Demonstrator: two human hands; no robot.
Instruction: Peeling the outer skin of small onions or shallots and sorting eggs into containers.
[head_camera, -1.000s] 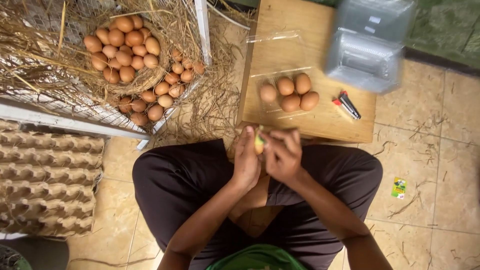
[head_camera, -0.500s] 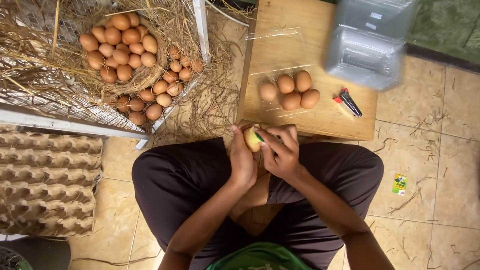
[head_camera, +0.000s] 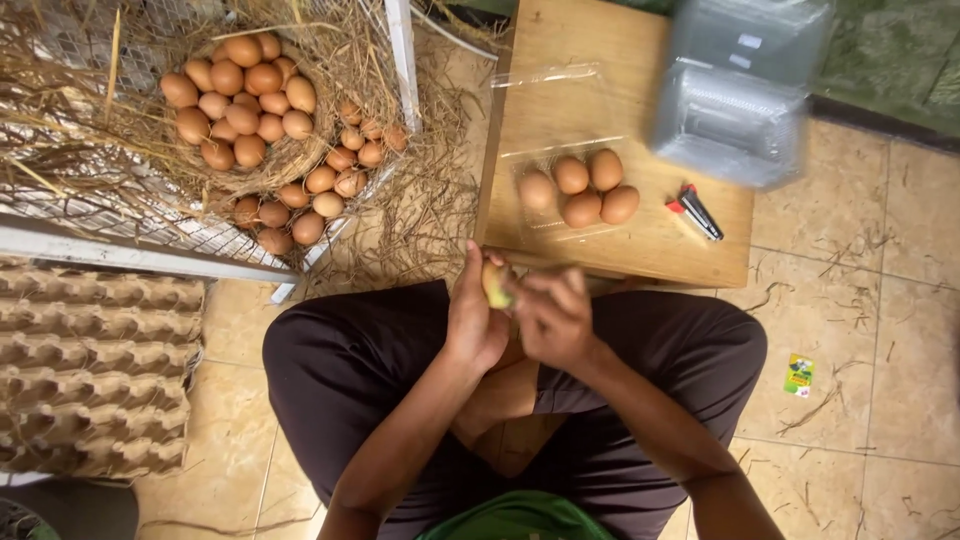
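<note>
Left hand (head_camera: 476, 322) and right hand (head_camera: 549, 318) clasp one pale egg (head_camera: 496, 285); clear plastic tray (head_camera: 560, 150) holds five brown eggs (head_camera: 581, 188)

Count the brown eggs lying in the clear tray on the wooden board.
4. In the clear tray on the wooden board: egg at left, upper middle, upper right, lower right; a fifth may be hidden.

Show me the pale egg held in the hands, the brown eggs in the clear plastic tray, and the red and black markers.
pale egg (head_camera: 496, 285), head view, exposed shell
brown eggs (head_camera: 581, 209), head view, front egg
red and black markers (head_camera: 695, 211), head view, barrels
</note>
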